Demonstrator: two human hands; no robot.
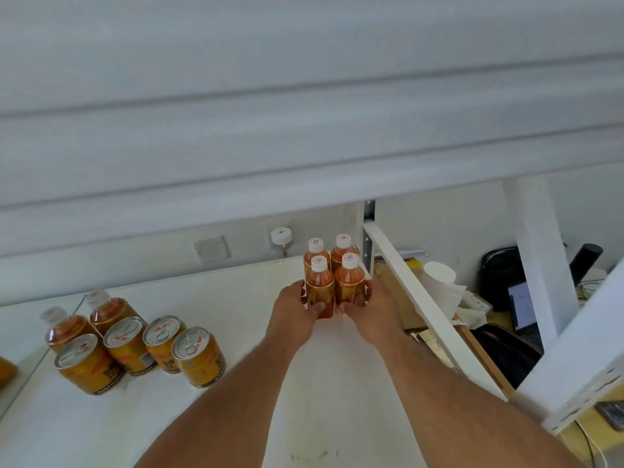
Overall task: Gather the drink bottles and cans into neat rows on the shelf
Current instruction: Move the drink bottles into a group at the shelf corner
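Several orange drink bottles with white caps stand in a tight block at the shelf's back right corner. My left hand (297, 310) grips the front left bottle (319, 283) and my right hand (373, 310) grips the front right bottle (349, 282); two more bottles (329, 253) stand right behind them. On the white shelf (236, 298) at the left, a loose row of several yellow cans (199, 358) stands with two more bottles (106, 307) behind it.
An upper shelf (304, 113) overhangs close above. A white frame rail (422, 298) borders the shelf on the right. Wall sockets (280, 236) sit behind the bottles. Beyond the rail lie a paper roll (439, 275), a cardboard box, a laptop (521, 305) and bags.
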